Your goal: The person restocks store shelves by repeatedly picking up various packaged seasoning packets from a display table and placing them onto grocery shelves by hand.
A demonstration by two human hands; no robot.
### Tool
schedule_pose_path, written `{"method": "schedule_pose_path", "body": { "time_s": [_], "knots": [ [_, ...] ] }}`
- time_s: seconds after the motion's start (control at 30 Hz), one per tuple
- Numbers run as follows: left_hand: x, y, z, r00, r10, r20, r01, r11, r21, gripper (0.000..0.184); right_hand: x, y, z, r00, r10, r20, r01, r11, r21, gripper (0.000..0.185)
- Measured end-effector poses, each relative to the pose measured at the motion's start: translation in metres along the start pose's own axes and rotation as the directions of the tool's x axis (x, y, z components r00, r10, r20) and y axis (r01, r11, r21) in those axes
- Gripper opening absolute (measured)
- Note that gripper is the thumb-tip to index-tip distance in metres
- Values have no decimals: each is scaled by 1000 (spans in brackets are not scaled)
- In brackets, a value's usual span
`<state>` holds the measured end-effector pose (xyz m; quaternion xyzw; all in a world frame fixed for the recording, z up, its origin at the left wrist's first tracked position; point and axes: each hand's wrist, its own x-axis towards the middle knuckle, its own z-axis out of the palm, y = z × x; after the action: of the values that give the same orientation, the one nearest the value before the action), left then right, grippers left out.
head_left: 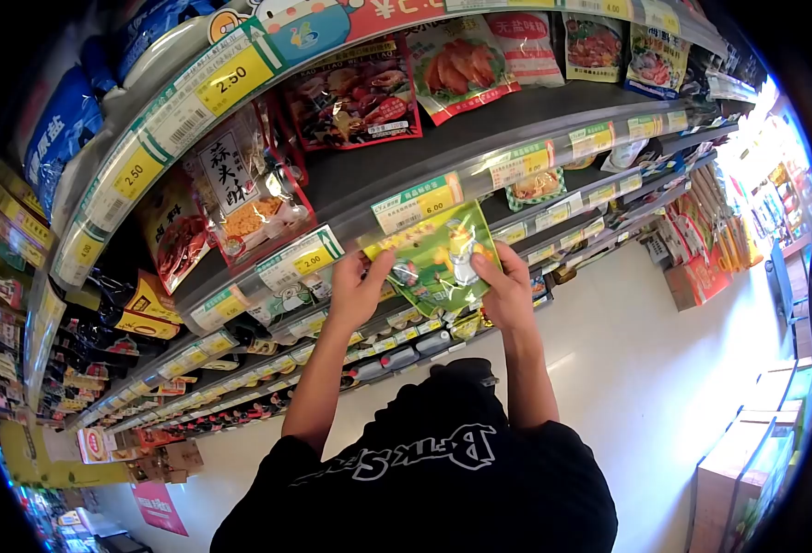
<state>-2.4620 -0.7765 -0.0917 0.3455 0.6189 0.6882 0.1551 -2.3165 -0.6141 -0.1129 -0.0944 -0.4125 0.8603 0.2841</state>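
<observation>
A green and yellow seasoning packet (441, 263) is stretched between my two hands, just in front of the shelf edge. My left hand (360, 286) pinches its left side, thumb on the front. At its right side my right hand (505, 284) grips in the same way, thumb on the printed face. The fingers behind the packet are hidden. Right above it runs a price strip with a yellow 6.00 tag (420, 205). A 2.00 tag (302, 262) sits to the left of my left hand.
Red seasoning packets (355, 97) and a garlic-crisp bag (244, 189) stand on the upper shelf. Blue salt bags (63, 134) are at the upper left. Lower shelves curve below. Pale floor (599, 369) lies to the right, with wooden crates (747, 452) at the lower right.
</observation>
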Motion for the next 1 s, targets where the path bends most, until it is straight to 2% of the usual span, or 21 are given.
{"method": "schedule_pose_path", "body": {
  "time_s": [0.03, 0.07, 0.13, 0.23, 0.3, 0.33, 0.43, 0.5, 0.57, 0.67, 0.77, 0.9, 0.93, 1.0],
  "knots": [
    [-3, 4, 1, 999, 39, -33, -43, 991, -128, 31, 2, -5, 12, 1000, 25, 4, -25, 999, 26, 23],
    [-5, 8, -6, 994, 65, 93, -46, 979, -196, 34, 5, -12, 28, 999, 39, -5, -39, 995, 94, 22],
    [-17, -18, -12, 995, 66, -80, -82, 971, -225, 38, 15, -16, 50, 996, 83, -44, -73, 978, 197, 22],
    [-23, -19, -5, 976, 154, -152, -189, 948, -255, 52, 28, -20, 64, 995, 102, -11, -96, 960, 263, 19],
    [-22, -9, -4, 964, 246, -97, -264, 918, -297, 55, 31, -24, 69, 991, 121, 48, -129, 961, 245, 19],
    [-23, -2, -4, 979, 201, -44, -204, 922, -330, 47, 31, -27, 72, 991, 130, 45, -137, 955, 263, 18],
    [-20, 0, 2, 983, 158, 91, -108, 908, -404, 37, 36, -25, 63, 995, 89, -41, -76, 967, 242, 17],
    [-19, 3, 8, 987, 121, 101, -80, 937, -339, 34, 38, -28, 58, 993, 71, -97, -47, 973, 225, 14],
    [-21, 10, 19, 998, 35, 44, -13, 902, -431, 36, 37, -32, 56, 991, 78, -105, -51, 969, 241, 15],
    [-18, 16, 29, 985, 145, 94, -108, 941, -322, 40, 42, -49, 63, 987, 57, -150, -15, 963, 268, 15],
    [-12, 17, 23, 997, 58, 47, -34, 912, -409, 41, 58, -34, 46, 989, 52, -135, -11, 957, 289, 22],
    [-8, 0, 10, 968, 125, -217, -191, 928, -319, 28, 68, -14, 55, 995, 94, -22, -86, 968, 234, 26],
    [-7, 0, 8, 952, 151, -267, -235, 920, -315, 26, 72, -11, 59, 994, 91, 54, -101, 962, 253, 26],
    [-2, -11, 0, 934, 54, -354, -197, 903, -381, 29, 75, -12, 63, 988, 101, 113, -127, 959, 255, 30]
  ]
}}
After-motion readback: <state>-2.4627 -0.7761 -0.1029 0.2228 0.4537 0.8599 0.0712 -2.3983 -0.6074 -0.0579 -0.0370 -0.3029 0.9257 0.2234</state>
